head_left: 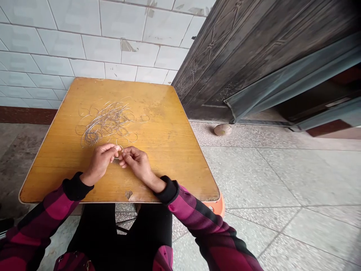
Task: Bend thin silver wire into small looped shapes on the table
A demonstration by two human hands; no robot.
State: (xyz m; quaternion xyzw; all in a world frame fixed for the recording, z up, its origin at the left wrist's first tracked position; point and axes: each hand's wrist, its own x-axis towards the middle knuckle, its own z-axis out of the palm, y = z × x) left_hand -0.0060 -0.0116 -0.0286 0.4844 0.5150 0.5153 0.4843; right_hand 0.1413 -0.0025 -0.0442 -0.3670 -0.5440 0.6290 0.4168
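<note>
Thin silver wire loop [118, 149] pinched between the fingertips of the left hand [100, 162] and right hand [137, 163], just below a tangled heap of wire loops [107, 122] on a scuffed yellow wooden tabletop [169, 150], with a white tiled wall [84, 45] beyond and a dark metal door [239, 56] to the right.

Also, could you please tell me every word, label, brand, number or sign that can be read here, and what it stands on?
No readable text appears on the yellow tabletop or the dark embossed door. A pale strip inside the dark opening at right is too blurred to tell whether it bears writing.
</note>
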